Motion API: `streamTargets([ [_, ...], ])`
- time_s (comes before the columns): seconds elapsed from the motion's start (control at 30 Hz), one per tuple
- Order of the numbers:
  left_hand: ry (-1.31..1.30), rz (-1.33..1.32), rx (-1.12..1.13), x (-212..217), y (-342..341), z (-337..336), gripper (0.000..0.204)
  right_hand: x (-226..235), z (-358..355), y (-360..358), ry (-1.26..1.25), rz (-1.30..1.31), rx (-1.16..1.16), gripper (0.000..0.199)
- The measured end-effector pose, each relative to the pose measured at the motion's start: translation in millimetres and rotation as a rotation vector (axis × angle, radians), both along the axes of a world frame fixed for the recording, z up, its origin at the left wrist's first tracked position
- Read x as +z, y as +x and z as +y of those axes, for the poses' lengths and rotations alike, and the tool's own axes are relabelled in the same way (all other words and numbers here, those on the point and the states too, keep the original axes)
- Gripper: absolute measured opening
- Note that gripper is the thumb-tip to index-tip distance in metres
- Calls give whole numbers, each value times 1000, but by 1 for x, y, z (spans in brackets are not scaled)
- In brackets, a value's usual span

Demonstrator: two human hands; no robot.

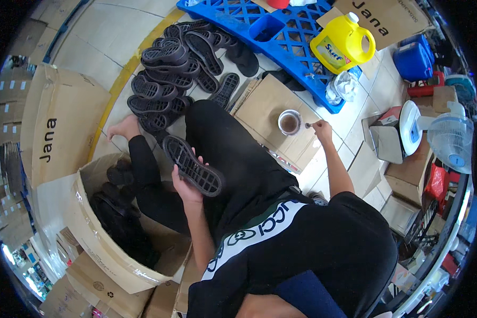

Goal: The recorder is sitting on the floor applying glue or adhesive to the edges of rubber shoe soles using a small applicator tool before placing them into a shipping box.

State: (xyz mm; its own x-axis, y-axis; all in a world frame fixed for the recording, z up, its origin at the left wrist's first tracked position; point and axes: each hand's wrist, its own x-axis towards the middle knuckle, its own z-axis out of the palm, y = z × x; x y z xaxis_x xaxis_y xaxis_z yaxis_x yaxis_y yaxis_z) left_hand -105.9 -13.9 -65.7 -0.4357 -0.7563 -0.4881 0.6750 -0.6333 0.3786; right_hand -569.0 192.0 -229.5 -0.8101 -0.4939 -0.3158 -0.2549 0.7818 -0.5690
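Observation:
My left hand [188,186] is closed around a black shoe sole [192,165], its gridded side facing up, above my crossed legs. On the right, my right hand [321,130] pinches a small thin tool [309,125] beside the rim of a white cup [290,122]; its kind is too small to tell. Brownish liquid or paste shows in the cup, which stands on a flattened cardboard box [273,103]. Beyond my legs, a heap of similar black soles [167,69] lies on the tiled floor.
An open carton [85,222] with black items stands at my left, near another carton [63,122]. Ahead lies a blue plastic pallet [233,18] bearing a yellow jug [338,47] and a crumpled plastic bag [343,86]. A fan [453,140] and blue container [412,61] are at right.

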Motion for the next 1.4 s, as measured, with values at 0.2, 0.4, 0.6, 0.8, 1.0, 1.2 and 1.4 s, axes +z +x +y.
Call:
streamTargets([
  [0.2,-12,-38,17,4,5,-6,60,12,-2,7,-207,-239,-82,21],
  [0.4,-31,9,-54,0,-1,-5,61,-1,16,-3,25,-35,-204,20],
  [0.6,31,114,-13,-7,6,-7,62,4,-8,-14,-71,-467,-222,21],
  [0.8,-51,230,-134,-6,18,-24,69,20,-24,-1,-352,-247,-177,22],
  [1.0,-92,465,-104,-24,23,-2,88,-14,-47,-33,-84,440,666,20],
  [1.2,-111,510,9,-10,31,13,90,85,-161,92,-624,-988,-313,14],
  [1.4,-235,410,-7,-4,23,-1,83,217,-255,234,-423,-1197,462,20],
])
